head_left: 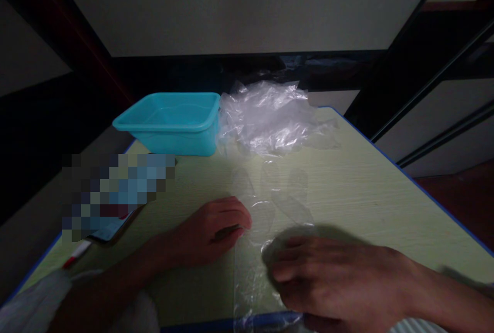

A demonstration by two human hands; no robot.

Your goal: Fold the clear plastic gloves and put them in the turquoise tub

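Observation:
A clear plastic disposable glove (266,220) lies flat on the table, its finger parts pointing away from me and its cuff reaching the near edge. My left hand (216,230) is closed, with thumb and fingertips pinched at the glove's left edge. Over the right side of the cuff is my right hand (339,276), palm down, fingers loosely bent and somewhat apart. Nothing shows in those fingers; their tips are partly hidden. Beyond the glove sits a crumpled heap of clear plastic gloves (270,117).
A turquoise plastic basin (173,140) stands at the back left, against the heap. Left of my left hand lie a flat, blurred-out object (116,227) and a white-and-red pen (77,255). The pale table (378,194) has a blue edge; a panel rises behind it.

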